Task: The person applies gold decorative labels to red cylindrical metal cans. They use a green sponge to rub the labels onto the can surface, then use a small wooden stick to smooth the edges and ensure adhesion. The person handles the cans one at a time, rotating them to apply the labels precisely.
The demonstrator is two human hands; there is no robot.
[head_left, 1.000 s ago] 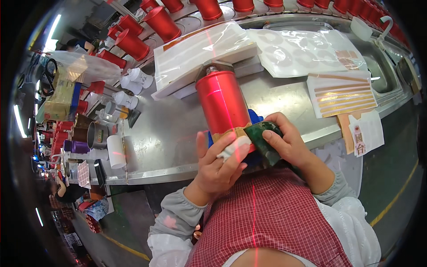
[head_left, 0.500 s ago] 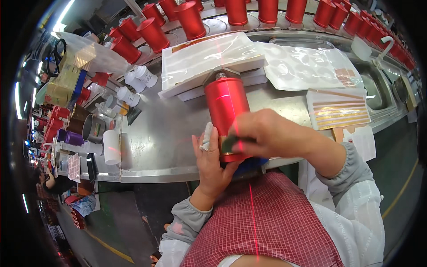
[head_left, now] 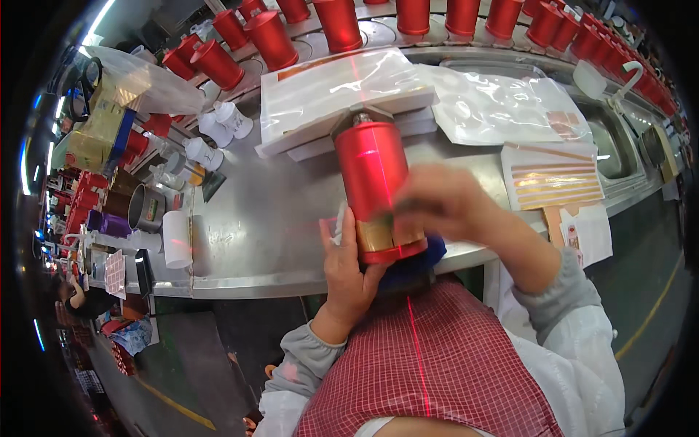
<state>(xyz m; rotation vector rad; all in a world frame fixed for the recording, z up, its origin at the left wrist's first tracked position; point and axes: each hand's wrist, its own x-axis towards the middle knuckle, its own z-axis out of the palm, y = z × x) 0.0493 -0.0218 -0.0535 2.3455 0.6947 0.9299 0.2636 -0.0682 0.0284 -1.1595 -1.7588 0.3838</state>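
left hand [head_left: 349, 266] cupped under red cylinder's near end, same grip as before | red cylinder [head_left: 377, 189] lying at desk's [head_left: 247, 233] near edge, gold band exposed | right hand [head_left: 440, 200] blurred, shifted onto band, grip cannot be told

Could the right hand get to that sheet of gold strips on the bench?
Probably yes: the right hand sits by the red canister, and the steel bench between it and the gold-strip sheet looks bare.

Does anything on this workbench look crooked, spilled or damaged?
Nothing stands out. The red can lies on its side on the metal bench, but the left hand is steadying it while the blurred right hand rests on it. The gold label sheets lie flat.
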